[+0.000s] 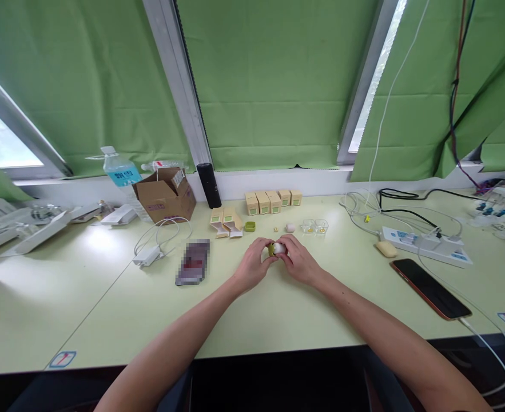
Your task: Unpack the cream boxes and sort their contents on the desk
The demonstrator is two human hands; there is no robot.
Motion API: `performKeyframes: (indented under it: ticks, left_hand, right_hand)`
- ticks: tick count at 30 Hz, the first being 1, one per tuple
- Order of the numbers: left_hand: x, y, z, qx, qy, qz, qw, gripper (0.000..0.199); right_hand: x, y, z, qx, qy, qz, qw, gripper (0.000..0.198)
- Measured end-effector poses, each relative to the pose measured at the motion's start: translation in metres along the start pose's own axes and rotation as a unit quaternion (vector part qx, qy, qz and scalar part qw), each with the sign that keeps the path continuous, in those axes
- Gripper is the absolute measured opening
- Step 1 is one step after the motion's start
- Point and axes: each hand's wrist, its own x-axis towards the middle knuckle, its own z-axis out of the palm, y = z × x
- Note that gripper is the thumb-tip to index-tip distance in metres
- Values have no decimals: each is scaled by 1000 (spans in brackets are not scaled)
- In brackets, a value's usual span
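Note:
Over the middle of the table, my left hand and my right hand meet around one small object. Its left part is an olive-green piece, pinched by my left fingers. The white rounded piece sits against it, gripped by my right fingers. Whether the two are joined I cannot tell. Just beyond my hands lie a green square ring-like piece, a tiny yellowish bit, a pale pink-white piece and two clear small cups with yellow inside.
Several small kraft boxes stand in a row at the back, with opened ones to their left. A brown carton, black cylinder and pixelated dark item are left. Right are a power strip and phone.

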Motion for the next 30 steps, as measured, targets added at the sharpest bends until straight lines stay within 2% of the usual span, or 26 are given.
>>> performKeyframes:
  ticks: [4,8,10,13,16,19,23,30]
  left_hand:
    - [2,0,3,-21,20,-6,1000,28]
    - [3,-7,2,-51,63,-74,994,29]
    - [4,-10,1,-64,83,-107,989,31]
    - [4,-12,3,-67,96,-100,988,34]
    - [4,-12,5,-65,99,-83,989,34]
    - [3,-12,6,-68,106,-89,988,33]
    - [4,-13,4,-68,116,-93,987,34]
    - [5,-16,5,-66,123,-94,986,33]
  right_hand:
    - [2,-1,0,31,36,7,999,16]
    - [7,6,-14,74,143,39,986,21]
    - [12,14,-28,58,179,65,980,23]
    - [20,33,-48,-9,175,112,978,24]
    - [31,51,-57,-49,123,156,979,36]
    - [49,61,-56,-113,22,161,980,51]
    - [74,63,-51,-254,-146,181,939,41]
    - [93,61,-40,-340,-212,187,897,32]
